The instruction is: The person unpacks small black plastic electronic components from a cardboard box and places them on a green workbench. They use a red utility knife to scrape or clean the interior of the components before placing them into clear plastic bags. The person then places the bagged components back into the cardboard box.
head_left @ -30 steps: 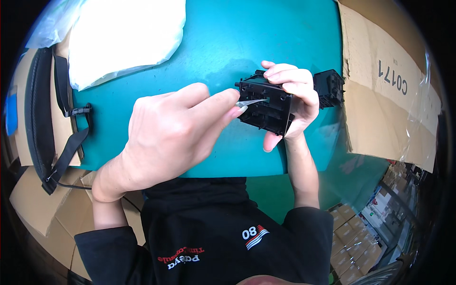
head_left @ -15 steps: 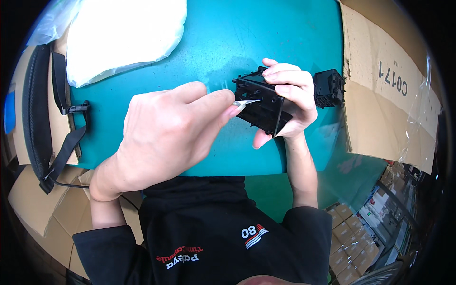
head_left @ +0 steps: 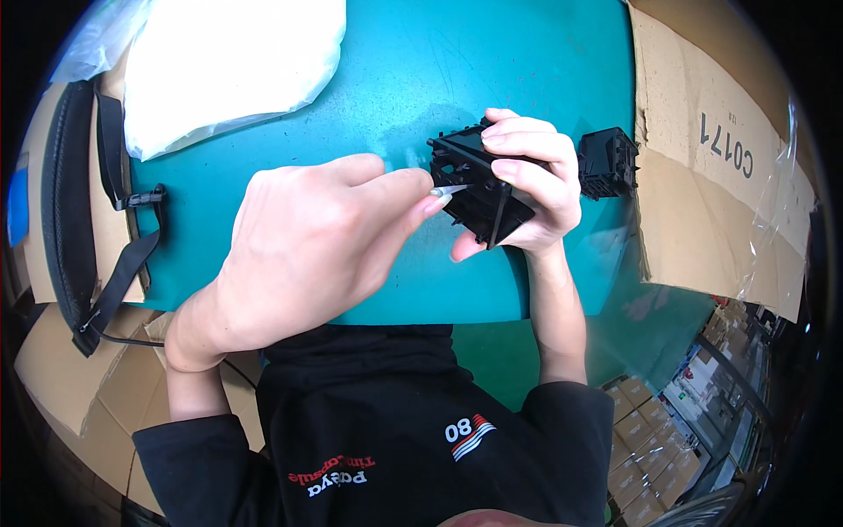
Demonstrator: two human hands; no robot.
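Pegs and ribs lined the edges of the black plastic housing (head_left: 492,207), which we held tilted above the green tabletop (head_left: 395,61), right of its middle. Our right hand (head_left: 548,189) was wrapped around its far and right sides, fingers bent over the upper edge and thumb showing below; the grip was firm on the housing. Our left hand (head_left: 312,246) had its thumb and forefinger pinched narrow on a slim pointed tool (head_left: 450,190), whose tip lay over the open face of the housing; we could not tell whether it touched. Just beyond our right hand, a second black part (head_left: 606,164) sat on the tabletop, leaving little room before the cardboard box (head_left: 702,158) along the right edge. Farther ahead, open green surface ran from that box across to the edge of a white plastic bag (head_left: 228,70), the widest space around us. At the left rim lay a black strap (head_left: 75,220) with its buckle (head_left: 145,200), well apart from the housing. The near edge of the tabletop curved just in front of our black shirt (head_left: 395,430).
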